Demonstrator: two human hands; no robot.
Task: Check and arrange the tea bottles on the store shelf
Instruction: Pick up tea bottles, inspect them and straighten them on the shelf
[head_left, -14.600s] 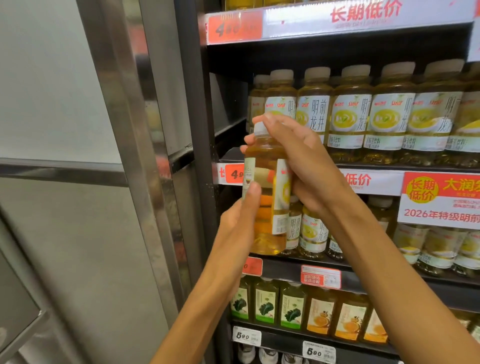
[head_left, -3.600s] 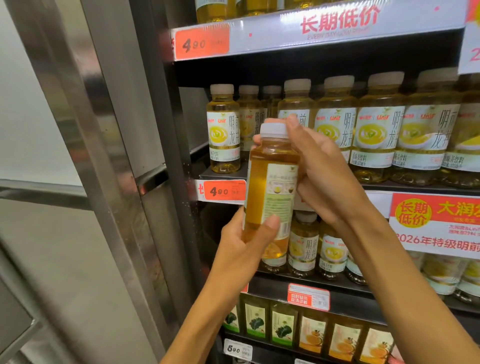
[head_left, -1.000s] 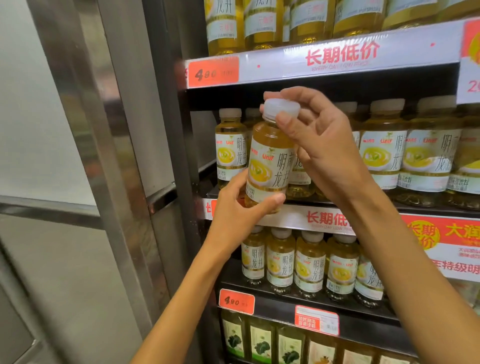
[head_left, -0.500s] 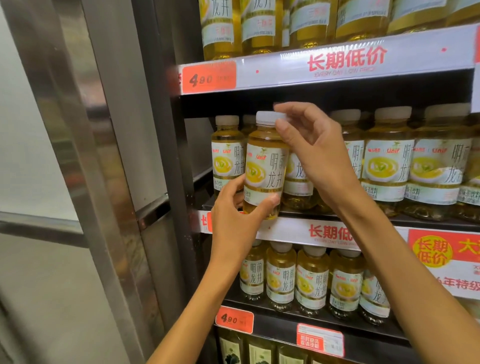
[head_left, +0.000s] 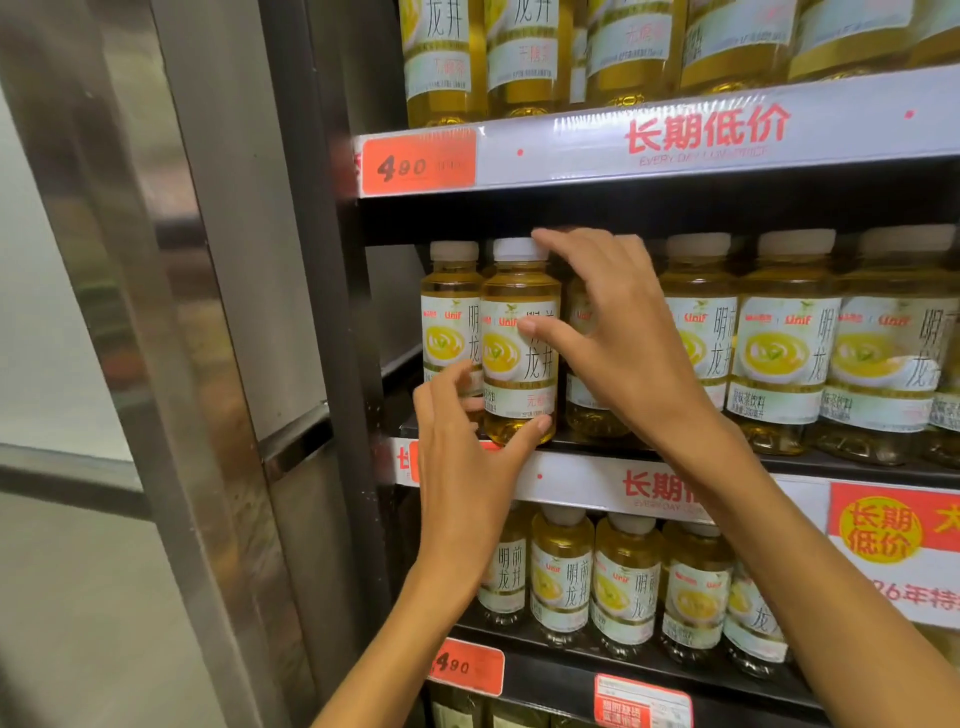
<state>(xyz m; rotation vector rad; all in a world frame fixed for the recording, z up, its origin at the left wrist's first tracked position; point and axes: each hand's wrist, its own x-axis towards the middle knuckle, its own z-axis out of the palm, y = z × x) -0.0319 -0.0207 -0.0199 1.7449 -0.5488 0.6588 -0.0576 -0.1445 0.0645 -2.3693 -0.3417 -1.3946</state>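
Amber tea bottle (head_left: 519, 343) stood upright at the front edge of the middle shelf (head_left: 597, 480), second from the left end, label facing out. Left hand (head_left: 467, 457) cupped its base from 7 o'clock, thumb on the lower label, fingers around the left side. Right hand (head_left: 618, 332) gripped loosely from 3 o'clock, fingertips on the cap (head_left: 517, 249), thumb on the label. Neighbour bottle (head_left: 451, 317) sat just beside at 9 o'clock, slightly further back. Judgement: this bottle was checked and seated; release and alignment with the row remained. Rows at 3 o'clock looked tidy; the lower shelf's bottles (head_left: 628, 582) appeared untouched.
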